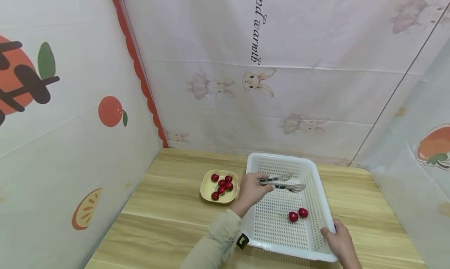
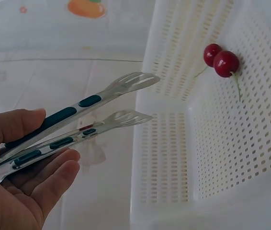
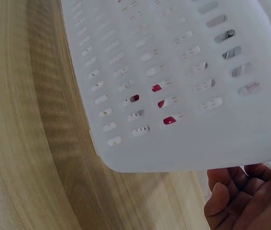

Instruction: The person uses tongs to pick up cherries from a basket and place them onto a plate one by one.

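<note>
In the head view my left hand holds a pair of metal tongs with dark green grips, over the left part of a white perforated basket. The left wrist view shows the thumb on one arm of the tongs and the fingers under the other. Their slotted tips stand apart with nothing between them. Two red cherries with stems lie together in the basket, nearer its front right. My right hand grips the basket's right rim near the front corner, thumb on top and fingers beneath.
Left of the basket, a small yellow bowl with several cherries stands on the wooden table. Cloth-covered walls with printed rabbits and fruit enclose the back and sides. A small black item is at the basket's front left corner.
</note>
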Demonstrator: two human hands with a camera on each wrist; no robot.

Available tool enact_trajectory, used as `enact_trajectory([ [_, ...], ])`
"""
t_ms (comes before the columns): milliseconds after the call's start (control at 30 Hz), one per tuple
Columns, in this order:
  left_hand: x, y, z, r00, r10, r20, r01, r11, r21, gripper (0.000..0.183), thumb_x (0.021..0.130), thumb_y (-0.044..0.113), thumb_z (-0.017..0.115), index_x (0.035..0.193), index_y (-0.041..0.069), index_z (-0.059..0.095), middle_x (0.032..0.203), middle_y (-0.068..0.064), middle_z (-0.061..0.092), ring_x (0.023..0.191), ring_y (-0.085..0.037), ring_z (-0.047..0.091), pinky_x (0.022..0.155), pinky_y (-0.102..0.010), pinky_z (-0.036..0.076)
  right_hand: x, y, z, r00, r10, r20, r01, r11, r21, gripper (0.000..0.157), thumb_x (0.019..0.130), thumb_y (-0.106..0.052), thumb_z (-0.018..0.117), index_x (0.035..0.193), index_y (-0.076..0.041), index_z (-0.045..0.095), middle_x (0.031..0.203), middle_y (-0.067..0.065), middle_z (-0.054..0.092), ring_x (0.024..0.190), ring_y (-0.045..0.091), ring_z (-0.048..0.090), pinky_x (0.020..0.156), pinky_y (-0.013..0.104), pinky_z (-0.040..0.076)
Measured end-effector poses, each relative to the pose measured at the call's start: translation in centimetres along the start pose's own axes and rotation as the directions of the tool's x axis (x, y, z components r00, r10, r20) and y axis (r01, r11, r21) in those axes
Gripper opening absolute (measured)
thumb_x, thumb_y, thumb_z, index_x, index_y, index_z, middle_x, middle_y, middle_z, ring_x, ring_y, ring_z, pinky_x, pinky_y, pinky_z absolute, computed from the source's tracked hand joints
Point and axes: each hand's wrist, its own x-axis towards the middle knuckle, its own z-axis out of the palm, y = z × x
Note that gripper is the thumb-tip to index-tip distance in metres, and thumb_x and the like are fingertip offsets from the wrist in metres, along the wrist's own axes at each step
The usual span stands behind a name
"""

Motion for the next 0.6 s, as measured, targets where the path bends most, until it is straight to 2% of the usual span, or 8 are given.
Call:
enact_trajectory([
  [233, 0.7, 0.3, 0.2, 0.999, 0.011, 0.034, -0.014, 0.997, 0.073, 0.033, 0.072, 0.015, 0.08, 0.103, 0.005, 0.071, 0.071, 0.003, 0.067, 0.041, -0.005, 0.042, 0.038, -0.022, 0.035, -0.2, -0.2, 0.0, 1.0, -0.005, 0.0, 0.005, 1.0, 0.002, 0.039, 0.086, -0.003, 0.049, 0.118, 0.016, 0.039, 0.097, 0.028, 0.057, 0.076, 0.029, 0.062, 0.062, 0.039, 0.053],
  [333, 0.9, 0.2, 0.1, 0.998, 0.023, 0.055, -0.028, 0.995, 0.095, 0.032, 0.071, 0.014, 0.08, 0.1, 0.004, 0.072, 0.076, 0.005, 0.067, 0.043, -0.004, 0.044, 0.04, -0.022, 0.036, -0.2, -0.3, 0.1, 1.0, 0.003, 0.007, -0.003, 1.0, 0.013, 0.039, 0.086, -0.002, 0.048, 0.119, 0.016, 0.038, 0.098, 0.028, 0.056, 0.077, 0.031, 0.062, 0.063, 0.039, 0.053],
  [500, 1.2, 0.1, -0.1, 0.994, 0.042, 0.099, -0.055, 0.991, 0.125, 0.032, 0.071, 0.013, 0.079, 0.101, 0.003, 0.071, 0.072, 0.006, 0.066, 0.038, -0.004, 0.038, 0.039, -0.021, 0.033, -0.2, -0.5, 0.1, 1.0, 0.019, 0.001, -0.019, 1.0, 0.009, 0.041, 0.085, -0.002, 0.048, 0.12, 0.016, 0.038, 0.101, 0.031, 0.054, 0.081, 0.035, 0.062, 0.064, 0.04, 0.053],
  [600, 1.4, 0.1, -0.1, 0.992, 0.044, 0.118, -0.062, 0.987, 0.147, 0.034, 0.071, 0.014, 0.079, 0.102, 0.003, 0.071, 0.058, 0.005, 0.059, 0.036, -0.003, 0.031, 0.037, -0.019, 0.028, -0.3, -0.5, 0.0, 1.0, 0.019, -0.007, -0.019, 1.0, 0.006, 0.041, 0.085, -0.003, 0.049, 0.12, 0.016, 0.038, 0.101, 0.03, 0.055, 0.081, 0.034, 0.062, 0.064, 0.04, 0.053],
])
